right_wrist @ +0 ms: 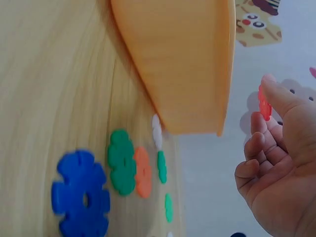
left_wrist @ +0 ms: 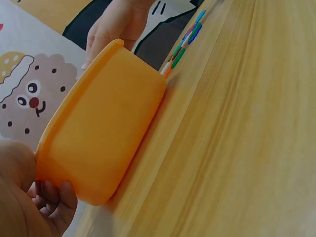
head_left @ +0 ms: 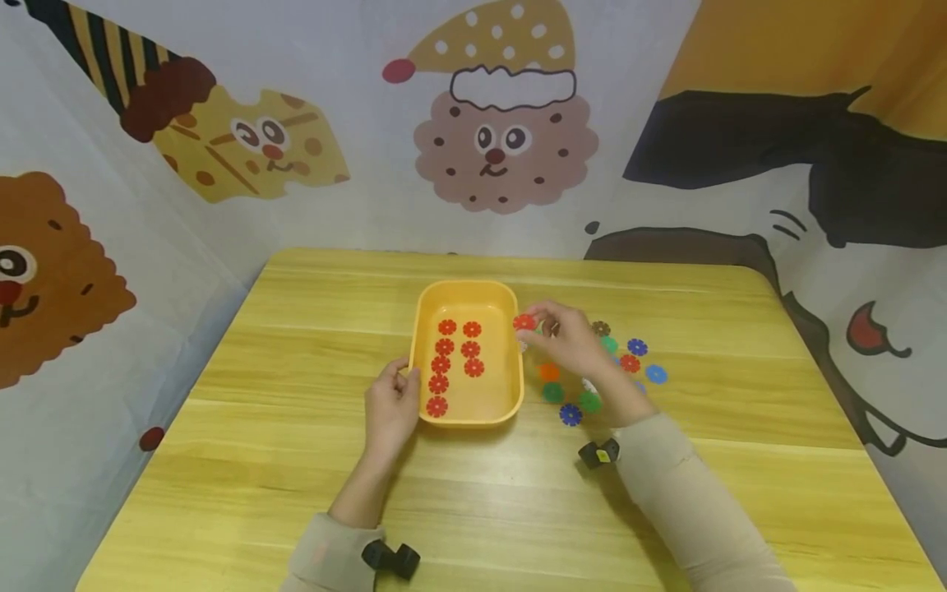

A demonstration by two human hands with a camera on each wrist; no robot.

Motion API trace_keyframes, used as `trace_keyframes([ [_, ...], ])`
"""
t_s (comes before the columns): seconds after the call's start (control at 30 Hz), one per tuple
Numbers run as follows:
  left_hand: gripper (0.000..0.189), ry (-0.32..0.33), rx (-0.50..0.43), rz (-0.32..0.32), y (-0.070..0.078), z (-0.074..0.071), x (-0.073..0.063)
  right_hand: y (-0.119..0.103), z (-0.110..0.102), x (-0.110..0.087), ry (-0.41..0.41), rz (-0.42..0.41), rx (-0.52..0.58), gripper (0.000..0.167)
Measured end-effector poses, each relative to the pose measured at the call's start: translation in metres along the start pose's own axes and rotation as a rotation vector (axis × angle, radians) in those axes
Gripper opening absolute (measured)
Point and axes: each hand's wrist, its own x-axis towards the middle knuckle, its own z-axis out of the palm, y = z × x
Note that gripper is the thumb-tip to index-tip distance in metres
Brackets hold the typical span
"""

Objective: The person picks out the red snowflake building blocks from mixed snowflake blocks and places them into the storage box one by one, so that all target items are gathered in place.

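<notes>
— Fingers of the left hand [head_left: 390, 404], lower centre of the frame, curl on the yellow tray [head_left: 426, 316] near corner, steadying it.

— Right hand [head_left: 573, 341] pinches a red flower disc [head_left: 524, 322] over the tray's right rim; lower it flat beside the rows.

One yellow tray [head_left: 464, 292] is sitting at the frame's centre, holding eight red discs [head_left: 470, 348] in two columns. A ninth red disc [head_left: 524, 322] is hovering at its right rim. Roughly ten mixed-colour discs [head_left: 570, 413] are lying right of centre, some hidden.
</notes>
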Motion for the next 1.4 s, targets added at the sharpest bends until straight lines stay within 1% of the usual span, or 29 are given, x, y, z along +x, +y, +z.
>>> trace_keyframes([
  [0.13, 0.030, 0.004, -0.007, 0.006, 0.000, 0.000, 0.000, -0.007, 0.006, -0.001, -0.010, -0.028, 0.019, 0.035],
  [0.27, 0.029, 0.006, -0.010, 0.017, 0.000, 0.000, 0.000, -0.012, 0.012, 0.000, -0.021, -0.053, 0.016, 0.034],
  [0.6, 0.032, -0.009, -0.014, -0.002, 0.001, 0.000, 0.000, -0.022, 0.021, 0.001, -0.040, -0.114, -0.014, 0.033],
  [0.87, 0.032, -0.004, 0.001, 0.010, 0.001, 0.000, 0.000, -0.026, 0.033, 0.003, -0.092, -0.149, -0.042, 0.037],
  [1.07, 0.034, -0.011, -0.015, -0.009, 0.002, -0.001, 0.000, -0.030, 0.041, 0.003, -0.127, -0.203, -0.046, 0.037],
  [1.23, 0.033, -0.012, -0.015, -0.007, 0.003, -0.002, 0.000, -0.033, 0.052, 0.006, -0.175, -0.227, -0.103, 0.036],
  [1.33, 0.033, -0.018, -0.018, -0.013, 0.003, -0.002, 0.000, -0.034, 0.059, 0.007, -0.203, -0.228, -0.159, 0.035],
  [1.4, 0.033, -0.022, -0.021, -0.017, 0.003, -0.002, -0.001, -0.035, 0.064, 0.008, -0.221, -0.221, -0.215, 0.033],
])
